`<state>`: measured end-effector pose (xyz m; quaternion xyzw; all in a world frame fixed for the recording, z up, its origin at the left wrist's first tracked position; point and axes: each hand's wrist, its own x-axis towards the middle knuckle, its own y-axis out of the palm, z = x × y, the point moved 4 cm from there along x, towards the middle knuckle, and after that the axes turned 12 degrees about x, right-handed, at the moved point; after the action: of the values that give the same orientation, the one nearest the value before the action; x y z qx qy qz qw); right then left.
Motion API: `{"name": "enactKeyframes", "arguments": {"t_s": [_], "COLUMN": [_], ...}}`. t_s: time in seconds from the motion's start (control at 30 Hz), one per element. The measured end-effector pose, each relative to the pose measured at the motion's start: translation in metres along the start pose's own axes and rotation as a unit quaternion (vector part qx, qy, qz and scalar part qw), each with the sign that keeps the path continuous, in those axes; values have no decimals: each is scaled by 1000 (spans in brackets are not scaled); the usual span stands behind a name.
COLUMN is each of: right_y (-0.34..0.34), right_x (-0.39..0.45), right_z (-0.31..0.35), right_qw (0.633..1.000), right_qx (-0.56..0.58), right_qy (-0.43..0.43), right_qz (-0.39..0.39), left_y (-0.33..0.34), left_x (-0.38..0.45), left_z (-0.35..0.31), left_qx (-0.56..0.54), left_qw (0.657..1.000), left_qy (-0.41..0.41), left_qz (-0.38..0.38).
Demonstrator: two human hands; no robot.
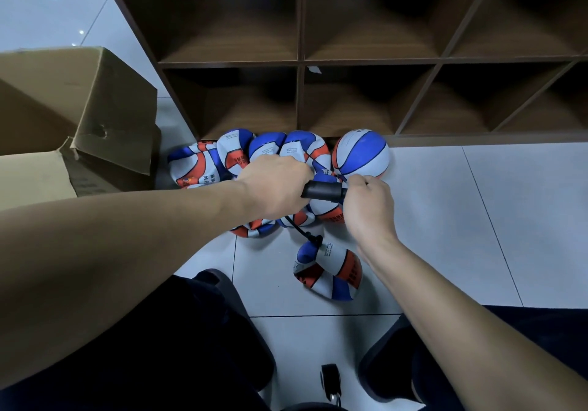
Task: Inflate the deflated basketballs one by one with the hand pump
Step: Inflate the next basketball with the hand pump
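1. Your dark-trousered knees [178,356] fill the bottom of the view, with a small black wheel [330,380] on the tiles between them.
2. Your left hand [275,184] curls round the black pump [323,190], gripping its barrel, held level above the balls.
3. Your right hand [366,202] closes its fingers on the pump's right end; the handle itself is hidden inside the fist.
4. From the pump a black hose [302,231] runs down into a flat ball [329,270] lying alone on the floor [477,219].
5. Behind your hands, a heap of flat balls [229,156] lies against the shelf [300,60].
6. One round ball [361,153] sits just right of that heap.
7. An open carton [79,118] stands to the left.
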<state>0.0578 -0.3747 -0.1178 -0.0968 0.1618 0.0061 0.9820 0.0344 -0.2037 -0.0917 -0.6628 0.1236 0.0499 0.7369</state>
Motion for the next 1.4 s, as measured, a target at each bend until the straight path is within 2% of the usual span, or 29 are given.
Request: {"name": "enactKeyframes", "arguments": {"t_s": [0.3,0.47,0.57,0.73,0.83,1.13,1.4], "right_y": [-5,-55,-67,-56,-42,-8,4], "right_x": [5,30,36,29,25,16,15], "right_z": [6,2,-3,-11,-8,-14,-11], "right_qw": [999,999,999,996,996,998,1000], "right_qx": [-16,-3,9,35,9,24,10], "right_qy": [-1,27,30,42,36,42,23], "right_qz": [32,-44,-26,-66,-77,-26,-13], "left_y": [1,17,23,19,13,5,3], "left_x": [4,1,0,3,5,5,9], "left_z": [1,22,31,23,14,5,-3], "left_qx": [-1,-30,-44,-26,-14,8,14], "left_qw": [999,1000,999,999,1000,1000,1000], "left_qy": [19,1,3,4,-2,-9,-2], "left_qz": [-38,5,32,27,21,8,1]}}
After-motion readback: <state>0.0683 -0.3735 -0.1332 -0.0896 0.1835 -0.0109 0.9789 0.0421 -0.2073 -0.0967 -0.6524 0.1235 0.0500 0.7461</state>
